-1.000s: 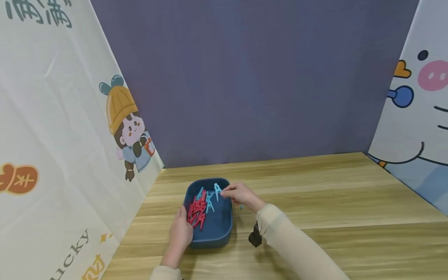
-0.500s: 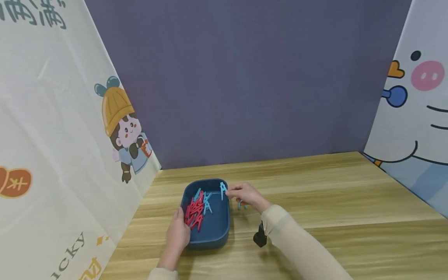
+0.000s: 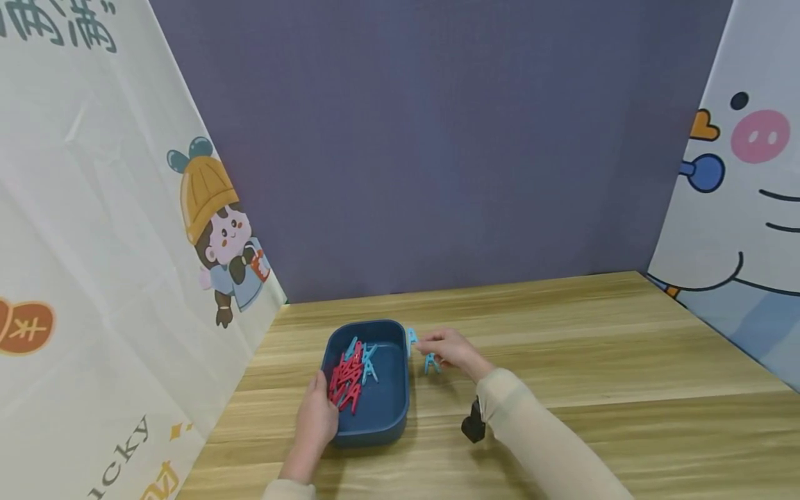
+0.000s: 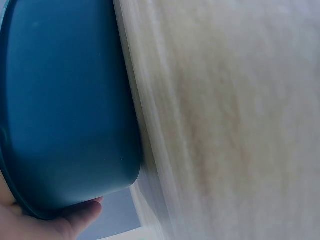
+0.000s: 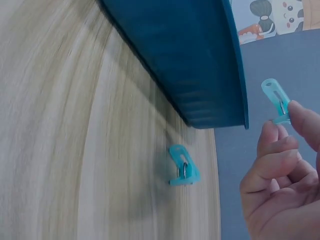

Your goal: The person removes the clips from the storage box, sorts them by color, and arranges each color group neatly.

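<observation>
A dark blue box (image 3: 367,439) stands on the table, with red clothespins (image 3: 347,378) and a few light-blue clothespins (image 3: 370,368) heaped at its left side. My left hand (image 3: 317,417) grips the box's left wall; the left wrist view has its fingers (image 4: 85,216) against the rim and wall. Just right of the box, my right hand (image 3: 455,351) pinches a light-blue clothespin (image 5: 276,97) between thumb and finger, above the table. Below that hand, another light-blue clothespin (image 3: 431,362) is on the table, apart from the box.
The wood-grain table (image 3: 594,347) extends far to the right of the box. A grey-blue backdrop (image 3: 437,153) closes off the back, and printed sheets (image 3: 112,229) hang at both sides. A black device (image 3: 473,422) sits at my right wrist.
My right hand has moved right, carrying the pinched clothespin from over the box to outside its right rim. The clothespin on the table shows more fully. My left hand keeps its grip.
</observation>
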### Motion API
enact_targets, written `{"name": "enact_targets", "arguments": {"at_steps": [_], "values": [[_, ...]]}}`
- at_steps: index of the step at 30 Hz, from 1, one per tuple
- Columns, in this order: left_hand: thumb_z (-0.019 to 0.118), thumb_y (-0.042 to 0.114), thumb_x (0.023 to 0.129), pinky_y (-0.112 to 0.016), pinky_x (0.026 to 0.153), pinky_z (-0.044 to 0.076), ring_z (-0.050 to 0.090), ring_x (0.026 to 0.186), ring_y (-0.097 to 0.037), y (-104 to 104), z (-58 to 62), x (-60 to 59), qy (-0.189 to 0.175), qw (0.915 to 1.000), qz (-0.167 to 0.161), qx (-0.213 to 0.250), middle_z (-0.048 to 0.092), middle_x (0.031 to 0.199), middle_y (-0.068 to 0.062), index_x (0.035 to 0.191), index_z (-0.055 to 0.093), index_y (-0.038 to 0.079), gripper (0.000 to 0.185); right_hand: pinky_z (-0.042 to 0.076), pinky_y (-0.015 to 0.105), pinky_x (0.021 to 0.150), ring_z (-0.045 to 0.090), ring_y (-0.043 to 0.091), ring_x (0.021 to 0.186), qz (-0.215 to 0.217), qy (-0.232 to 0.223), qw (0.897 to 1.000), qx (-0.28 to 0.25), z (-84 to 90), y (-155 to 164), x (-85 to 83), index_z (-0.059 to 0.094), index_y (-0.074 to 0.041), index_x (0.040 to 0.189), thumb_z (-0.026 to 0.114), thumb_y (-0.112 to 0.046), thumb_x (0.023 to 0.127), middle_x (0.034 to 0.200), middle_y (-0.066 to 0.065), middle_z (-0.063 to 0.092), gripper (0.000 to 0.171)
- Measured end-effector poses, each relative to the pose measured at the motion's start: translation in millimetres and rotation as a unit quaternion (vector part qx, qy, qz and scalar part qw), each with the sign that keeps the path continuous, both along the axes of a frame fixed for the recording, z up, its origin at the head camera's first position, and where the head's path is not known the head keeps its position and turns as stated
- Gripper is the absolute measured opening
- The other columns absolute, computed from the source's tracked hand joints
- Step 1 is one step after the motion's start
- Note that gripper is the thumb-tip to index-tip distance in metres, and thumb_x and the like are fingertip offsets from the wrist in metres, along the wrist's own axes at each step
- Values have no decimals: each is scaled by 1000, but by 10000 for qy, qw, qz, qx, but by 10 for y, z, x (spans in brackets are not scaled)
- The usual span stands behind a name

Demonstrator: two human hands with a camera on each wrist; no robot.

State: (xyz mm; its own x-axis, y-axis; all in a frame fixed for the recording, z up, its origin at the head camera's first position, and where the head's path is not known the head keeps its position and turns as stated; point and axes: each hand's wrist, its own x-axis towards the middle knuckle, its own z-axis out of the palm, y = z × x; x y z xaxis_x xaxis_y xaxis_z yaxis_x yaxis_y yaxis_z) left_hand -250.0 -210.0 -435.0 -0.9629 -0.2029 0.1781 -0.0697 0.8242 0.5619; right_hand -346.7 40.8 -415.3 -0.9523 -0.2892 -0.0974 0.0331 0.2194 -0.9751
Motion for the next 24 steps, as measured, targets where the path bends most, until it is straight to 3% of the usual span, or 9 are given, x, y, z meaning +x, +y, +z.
{"name": "enact_targets", "arguments": {"at_steps": [7, 17, 24], "values": [[44, -8, 86, -53, 101, 29, 30, 126, -44, -3, 1, -6, -86, 10000, 21, 7, 28, 139, -33, 136, 26, -16, 54, 30, 17, 43, 38, 7, 51, -47, 57, 10000, 38, -21, 94, -9, 63, 5, 105, 63, -18, 86, 77, 2, 57, 31], [44, -8, 86, -53, 101, 29, 30, 126, -44, 3, -8, -4, -156, 9998, 56, 64, 27, 139, -33, 137, 26, -15, 54, 31, 17, 41, 36, 5, 44, -126, 75, 9997, 207, -151, 252, -41, 64, 5, 104, 62, -17, 87, 91, 14, 61, 28], [44, -8, 86, -53, 101, 29, 30, 126, -44, 5, 11, -8, -133, 9999, 65, 51, 27, 140, -32, 137, 25, -15, 55, 32, 18, 42, 36, 6, 45, -296, 14, 9991, 290, -185, 307, -49, 65, 4, 102, 62, -17, 87, 89, 13, 61, 26]]}}
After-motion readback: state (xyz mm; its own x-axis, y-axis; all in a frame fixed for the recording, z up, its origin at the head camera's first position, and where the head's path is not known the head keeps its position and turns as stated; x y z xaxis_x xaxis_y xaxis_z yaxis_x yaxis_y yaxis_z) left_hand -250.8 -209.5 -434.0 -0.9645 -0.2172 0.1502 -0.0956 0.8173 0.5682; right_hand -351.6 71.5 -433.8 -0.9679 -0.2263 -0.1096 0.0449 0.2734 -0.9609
